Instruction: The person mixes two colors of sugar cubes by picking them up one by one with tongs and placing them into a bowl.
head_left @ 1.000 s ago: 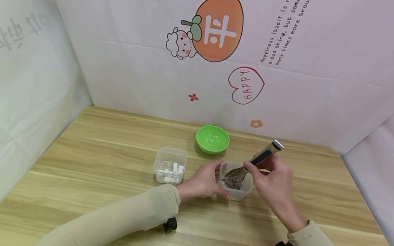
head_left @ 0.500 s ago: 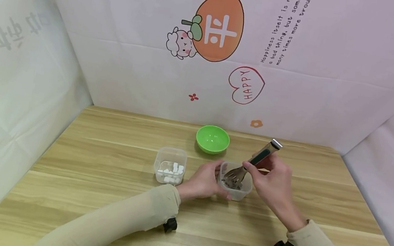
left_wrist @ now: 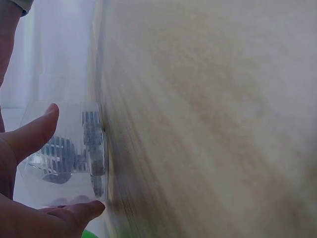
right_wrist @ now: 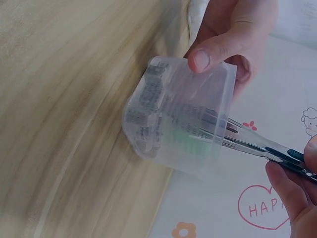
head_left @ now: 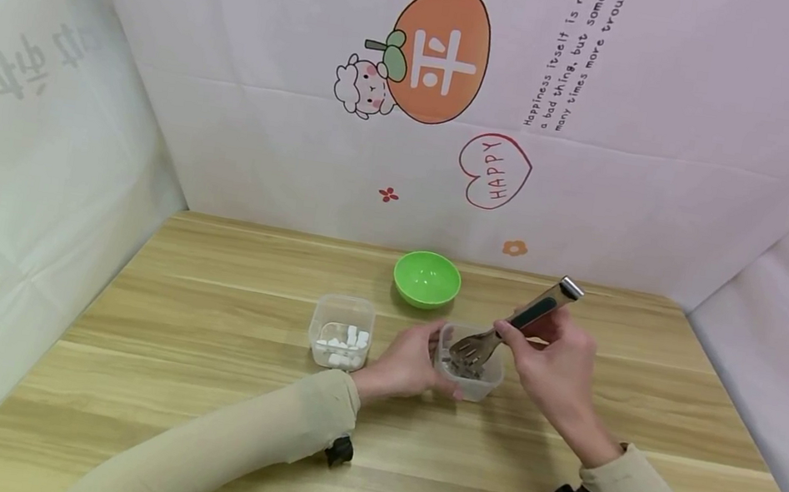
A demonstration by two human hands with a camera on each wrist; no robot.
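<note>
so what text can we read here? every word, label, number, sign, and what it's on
"Happiness itself is not / a bad thing, but some h… / many times more trouble…": back sheet, cut off at the frame's top.
"HAPPY": red heart, same sheet.
"平": orange fruit print, same sheet.
Left sheet: grey characters, too faint to read.
Tongs, green bowl, held container, other container: none readable.

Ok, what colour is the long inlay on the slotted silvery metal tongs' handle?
Dark green. The inlay on the tongs shows best in the head view.

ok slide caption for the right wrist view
Right hand holding tongs inside a clear tub that the left hand grips.
</note>
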